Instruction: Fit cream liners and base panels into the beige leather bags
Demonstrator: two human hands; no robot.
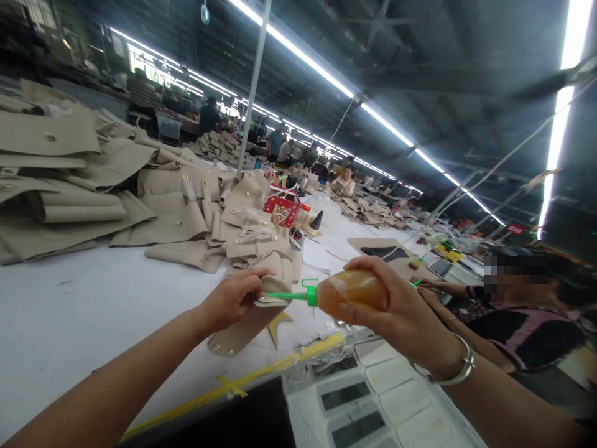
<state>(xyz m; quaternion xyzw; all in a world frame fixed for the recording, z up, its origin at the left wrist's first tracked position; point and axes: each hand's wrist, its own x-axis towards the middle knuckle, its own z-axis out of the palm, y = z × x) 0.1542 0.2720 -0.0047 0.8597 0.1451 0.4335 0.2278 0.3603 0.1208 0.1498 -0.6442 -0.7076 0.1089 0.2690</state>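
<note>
My right hand [401,311] is wrapped round an amber glue bottle [352,291] held sideways; its green nozzle [289,296] points left. The nozzle tip touches a beige leather piece [252,320] with metal studs. My left hand [233,297] pinches the upper edge of that piece just above the white table [84,311]. A silver bangle [454,372] circles my right wrist.
Heaps of beige leather pieces [93,186] cover the table's left and far side. A red box [281,210] stands further back. A seated person [527,311] works close on my right. Yellow tape [261,373] lines the table's near edge, with plastic-covered trays [373,398] below.
</note>
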